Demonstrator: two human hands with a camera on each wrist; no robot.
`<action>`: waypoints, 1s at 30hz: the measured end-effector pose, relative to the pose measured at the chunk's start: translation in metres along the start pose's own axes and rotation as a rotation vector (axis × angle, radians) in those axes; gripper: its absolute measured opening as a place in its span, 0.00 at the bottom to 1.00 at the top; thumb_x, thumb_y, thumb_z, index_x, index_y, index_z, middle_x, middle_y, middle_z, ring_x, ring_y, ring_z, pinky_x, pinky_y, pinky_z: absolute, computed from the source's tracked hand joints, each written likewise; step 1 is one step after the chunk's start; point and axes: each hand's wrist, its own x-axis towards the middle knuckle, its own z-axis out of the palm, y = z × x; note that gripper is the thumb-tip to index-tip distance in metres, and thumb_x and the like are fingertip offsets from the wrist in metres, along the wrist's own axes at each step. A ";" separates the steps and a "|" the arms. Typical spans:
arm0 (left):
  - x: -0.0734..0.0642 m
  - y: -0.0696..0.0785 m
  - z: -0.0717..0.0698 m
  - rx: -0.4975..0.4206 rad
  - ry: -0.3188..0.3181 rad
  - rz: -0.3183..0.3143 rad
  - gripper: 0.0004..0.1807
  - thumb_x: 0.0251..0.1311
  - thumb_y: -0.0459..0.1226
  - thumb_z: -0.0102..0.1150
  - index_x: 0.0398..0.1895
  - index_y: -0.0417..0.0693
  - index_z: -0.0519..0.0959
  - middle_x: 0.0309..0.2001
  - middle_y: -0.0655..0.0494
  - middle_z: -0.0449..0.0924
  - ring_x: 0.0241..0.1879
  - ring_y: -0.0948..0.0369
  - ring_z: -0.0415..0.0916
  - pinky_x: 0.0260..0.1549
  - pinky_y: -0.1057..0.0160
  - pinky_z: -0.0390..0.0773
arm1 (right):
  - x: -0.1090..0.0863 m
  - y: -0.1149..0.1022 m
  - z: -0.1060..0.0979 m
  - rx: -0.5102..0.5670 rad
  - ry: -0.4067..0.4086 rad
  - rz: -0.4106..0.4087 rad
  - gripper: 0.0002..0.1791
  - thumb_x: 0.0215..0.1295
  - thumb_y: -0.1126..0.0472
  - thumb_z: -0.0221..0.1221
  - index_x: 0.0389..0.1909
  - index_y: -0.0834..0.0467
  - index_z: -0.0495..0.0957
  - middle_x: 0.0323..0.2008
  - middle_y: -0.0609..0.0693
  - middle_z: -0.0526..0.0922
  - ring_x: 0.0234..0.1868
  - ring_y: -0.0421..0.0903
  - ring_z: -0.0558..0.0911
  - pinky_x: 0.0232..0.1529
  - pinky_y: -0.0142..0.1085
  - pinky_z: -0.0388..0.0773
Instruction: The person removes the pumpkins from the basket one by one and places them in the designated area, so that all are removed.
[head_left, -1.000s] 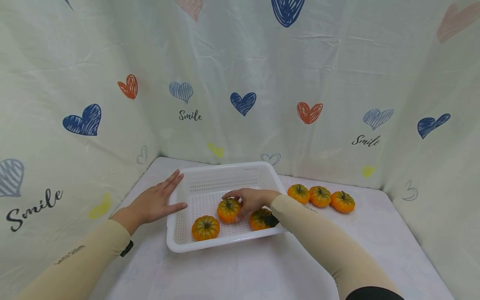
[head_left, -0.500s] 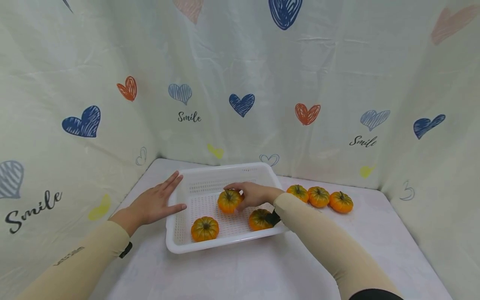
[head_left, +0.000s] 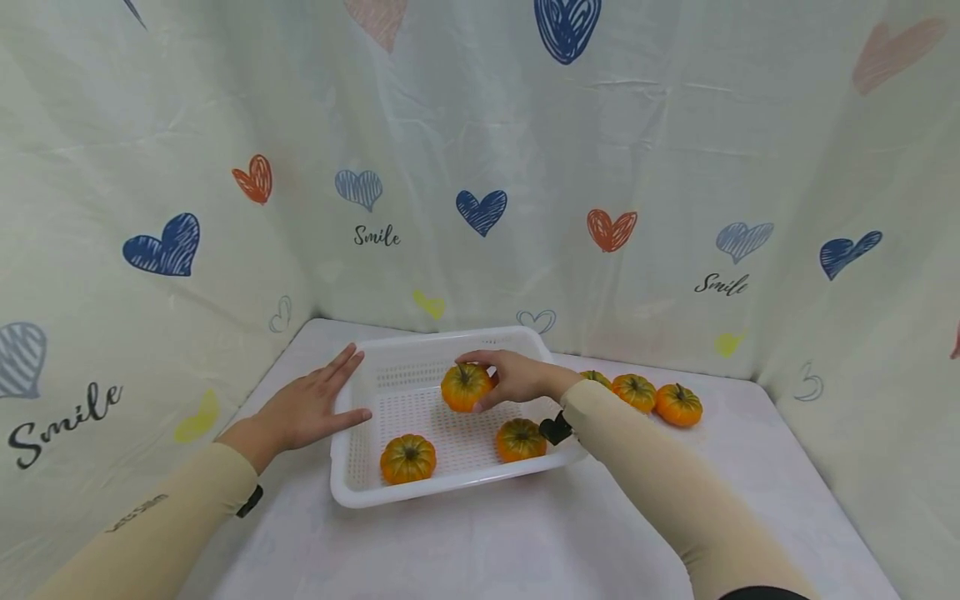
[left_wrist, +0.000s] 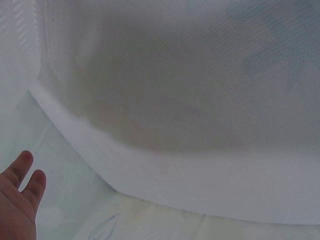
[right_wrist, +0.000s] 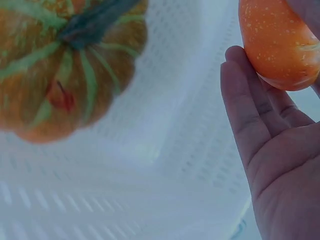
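In the head view my right hand [head_left: 513,377] grips a small orange pumpkin [head_left: 465,387] with green on top, above the floor of a white perforated basket [head_left: 457,481]. The right wrist view shows the fingers against this pumpkin [right_wrist: 280,47], the thumb on its other side. Two more pumpkins lie in the basket: one at the front left [head_left: 408,459], one at the front right [head_left: 521,440] below my right wrist. My left hand [head_left: 311,406] lies at the basket's left rim, fingers spread and straight; its wrist view catches only part of the hand [left_wrist: 20,200].
Three pumpkins [head_left: 634,392] stand in a row on the white-covered table [head_left: 480,550] to the right of the basket, the nearest partly hidden by the right sleeve. A white curtain [head_left: 420,108] with printed hearts closes off the back and sides.
My right hand has lifted the middle pumpkin and carried it slightly back and right, off its former place in the basket. The left hand stays at the rim.
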 end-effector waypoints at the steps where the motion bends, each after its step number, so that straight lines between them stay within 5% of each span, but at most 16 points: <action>1: 0.000 0.000 0.000 0.001 0.001 0.001 0.53 0.64 0.67 0.48 0.80 0.43 0.46 0.80 0.44 0.40 0.69 0.36 0.59 0.63 0.36 0.63 | -0.002 0.000 -0.002 0.004 0.007 -0.010 0.43 0.56 0.56 0.74 0.72 0.45 0.65 0.63 0.50 0.72 0.53 0.51 0.76 0.52 0.36 0.78; 13: 0.000 -0.001 0.001 0.004 -0.009 -0.001 0.54 0.63 0.69 0.45 0.80 0.44 0.45 0.80 0.45 0.38 0.69 0.35 0.59 0.63 0.35 0.63 | -0.042 0.006 -0.035 0.075 0.120 -0.048 0.46 0.59 0.57 0.72 0.76 0.51 0.60 0.65 0.50 0.71 0.54 0.51 0.78 0.49 0.38 0.81; 30: 0.000 -0.002 0.002 0.016 -0.012 0.000 0.54 0.64 0.70 0.44 0.80 0.44 0.45 0.80 0.46 0.37 0.69 0.36 0.59 0.63 0.35 0.62 | -0.111 0.039 -0.061 0.100 0.271 -0.018 0.48 0.59 0.55 0.72 0.77 0.46 0.58 0.68 0.54 0.68 0.53 0.55 0.80 0.50 0.42 0.81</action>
